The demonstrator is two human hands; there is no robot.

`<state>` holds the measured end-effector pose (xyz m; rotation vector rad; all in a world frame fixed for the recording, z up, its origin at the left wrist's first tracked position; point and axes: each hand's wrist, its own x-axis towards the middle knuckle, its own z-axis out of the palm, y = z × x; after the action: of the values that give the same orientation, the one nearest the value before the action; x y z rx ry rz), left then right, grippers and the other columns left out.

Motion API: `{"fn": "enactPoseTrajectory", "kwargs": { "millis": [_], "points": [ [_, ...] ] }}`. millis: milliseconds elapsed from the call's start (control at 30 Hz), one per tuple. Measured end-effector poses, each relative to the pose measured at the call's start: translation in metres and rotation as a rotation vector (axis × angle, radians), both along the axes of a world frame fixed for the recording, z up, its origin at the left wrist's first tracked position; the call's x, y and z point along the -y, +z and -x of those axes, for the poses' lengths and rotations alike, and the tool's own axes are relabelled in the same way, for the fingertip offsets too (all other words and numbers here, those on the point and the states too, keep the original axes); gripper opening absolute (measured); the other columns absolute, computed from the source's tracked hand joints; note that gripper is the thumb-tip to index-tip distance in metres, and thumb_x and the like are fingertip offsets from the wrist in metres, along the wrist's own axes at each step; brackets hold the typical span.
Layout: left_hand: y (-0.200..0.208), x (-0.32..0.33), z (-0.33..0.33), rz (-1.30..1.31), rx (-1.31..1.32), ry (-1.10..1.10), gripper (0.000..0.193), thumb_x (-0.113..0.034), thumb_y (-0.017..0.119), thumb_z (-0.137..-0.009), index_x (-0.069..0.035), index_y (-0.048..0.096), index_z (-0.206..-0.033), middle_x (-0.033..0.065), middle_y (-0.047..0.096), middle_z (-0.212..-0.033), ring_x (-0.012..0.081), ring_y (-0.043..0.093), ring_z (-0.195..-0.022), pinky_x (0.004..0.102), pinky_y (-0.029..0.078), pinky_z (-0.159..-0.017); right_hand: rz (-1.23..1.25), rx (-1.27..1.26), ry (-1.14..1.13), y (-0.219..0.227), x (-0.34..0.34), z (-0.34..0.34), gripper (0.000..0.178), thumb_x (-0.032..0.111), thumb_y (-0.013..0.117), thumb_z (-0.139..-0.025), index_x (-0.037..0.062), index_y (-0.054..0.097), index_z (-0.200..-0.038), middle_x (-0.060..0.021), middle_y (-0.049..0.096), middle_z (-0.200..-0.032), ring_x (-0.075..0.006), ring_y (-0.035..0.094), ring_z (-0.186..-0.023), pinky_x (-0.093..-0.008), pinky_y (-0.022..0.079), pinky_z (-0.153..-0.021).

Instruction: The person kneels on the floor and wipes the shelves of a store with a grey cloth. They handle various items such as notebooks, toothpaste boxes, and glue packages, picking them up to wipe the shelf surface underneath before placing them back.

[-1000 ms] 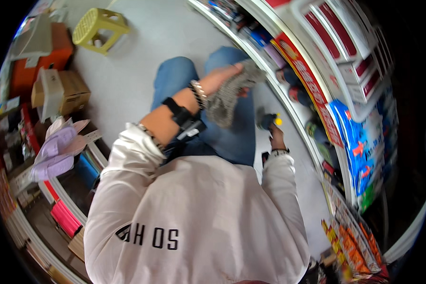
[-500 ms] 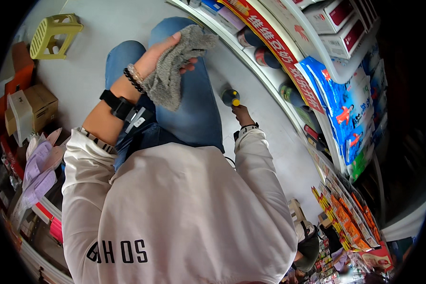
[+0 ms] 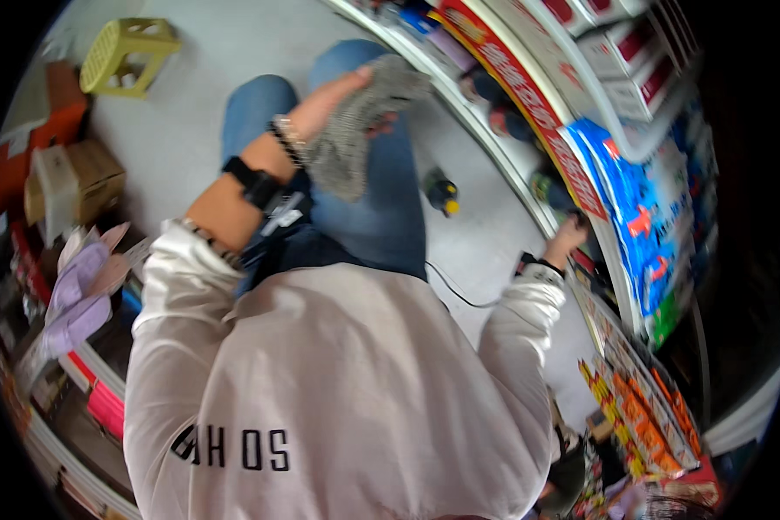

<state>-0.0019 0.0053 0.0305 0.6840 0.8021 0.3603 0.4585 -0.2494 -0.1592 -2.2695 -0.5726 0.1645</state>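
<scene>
My left hand (image 3: 325,106) is closed on a grey cloth (image 3: 348,143), which hangs over my knee and is creased. My right hand (image 3: 565,240) reaches out to the lower shelf (image 3: 529,192) on the right. Its fingers are curled at a dark item at the shelf's edge; blur hides what that item is. On the floor between my knee and the shelf is a dark bottle (image 3: 439,189) with a yellow cap, apart from both hands. Other dark containers (image 3: 507,121) are in a row on that low shelf.
Blue packages (image 3: 637,217) hang over the shelf front at right, with orange packets (image 3: 641,407) nearer. At left are a yellow stool (image 3: 130,56), a cardboard box (image 3: 82,180) and purple slippers (image 3: 80,290). A thin cable (image 3: 459,296) crosses the floor. Another person is partly visible at lower right.
My right hand has let go of the yellow-capped bottle, now on the floor, and moved right to the shelf. My left hand still holds the cloth. The whole view has shifted slightly.
</scene>
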Motion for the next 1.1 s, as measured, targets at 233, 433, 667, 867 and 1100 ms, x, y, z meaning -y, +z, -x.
{"fn": "enactPoseTrajectory", "kwargs": {
  "millis": [233, 433, 667, 867, 1100],
  "points": [
    [0.006, 0.000, 0.001, 0.005, 0.104, 0.078, 0.053, -0.048, 0.046, -0.087, -0.002, 0.051, -0.112, 0.0129, 0.061, -0.090, 0.0208, 0.063, -0.076, 0.0264, 0.052, -0.063, 0.204, -0.150, 0.304, 0.009, 0.006, -0.013, 0.056, 0.036, 0.063, -0.079, -0.0092, 0.053, -0.110, -0.0189, 0.059, -0.107, -0.0227, 0.056, -0.095, -0.0308, 0.041, -0.082],
    [0.000, 0.001, 0.005, 0.063, 0.144, 0.119, 0.050, -0.045, 0.046, -0.088, 0.000, 0.054, -0.107, 0.0129, 0.062, -0.087, 0.0217, 0.063, -0.075, 0.0279, 0.053, -0.062, 0.027, 0.098, 0.311, 0.020, 0.018, 0.046, 0.037, 0.026, 0.060, -0.083, -0.0099, 0.058, -0.090, -0.0136, 0.060, -0.083, -0.0200, 0.054, -0.075, -0.0327, 0.042, -0.072],
    [-0.015, 0.004, 0.003, -0.007, 0.199, 0.131, 0.047, -0.042, 0.046, -0.089, -0.001, 0.053, -0.108, 0.0123, 0.062, -0.091, 0.0203, 0.062, -0.079, 0.0312, 0.052, -0.068, -0.479, -0.665, 0.233, 0.148, 0.017, 0.147, 0.029, 0.016, 0.054, -0.087, -0.0059, 0.055, -0.106, -0.0121, 0.055, -0.109, -0.0169, 0.051, -0.098, -0.0307, 0.039, -0.087],
    [-0.033, 0.055, -0.020, 0.109, 0.259, 0.096, 0.043, -0.039, 0.037, -0.092, -0.004, 0.054, -0.109, 0.0096, 0.061, -0.097, 0.0175, 0.061, -0.081, 0.0319, 0.050, -0.073, -0.939, -0.633, 0.303, 0.289, -0.040, 0.247, 0.053, 0.032, 0.047, -0.088, -0.0054, 0.039, -0.125, -0.0181, 0.043, -0.127, -0.0300, 0.043, -0.116, -0.0422, 0.029, -0.101],
    [0.048, 0.076, -0.008, 0.406, 0.561, 0.306, 0.041, -0.039, 0.041, -0.091, -0.003, 0.057, -0.104, 0.0090, 0.064, -0.096, 0.0182, 0.063, -0.079, 0.0325, 0.052, -0.072, -1.017, -0.467, 0.449, 0.319, -0.093, 0.317, 0.050, 0.032, 0.043, -0.090, -0.0029, 0.038, -0.125, -0.0191, 0.043, -0.126, -0.0317, 0.045, -0.115, -0.0444, 0.035, -0.096]
  ]
}}
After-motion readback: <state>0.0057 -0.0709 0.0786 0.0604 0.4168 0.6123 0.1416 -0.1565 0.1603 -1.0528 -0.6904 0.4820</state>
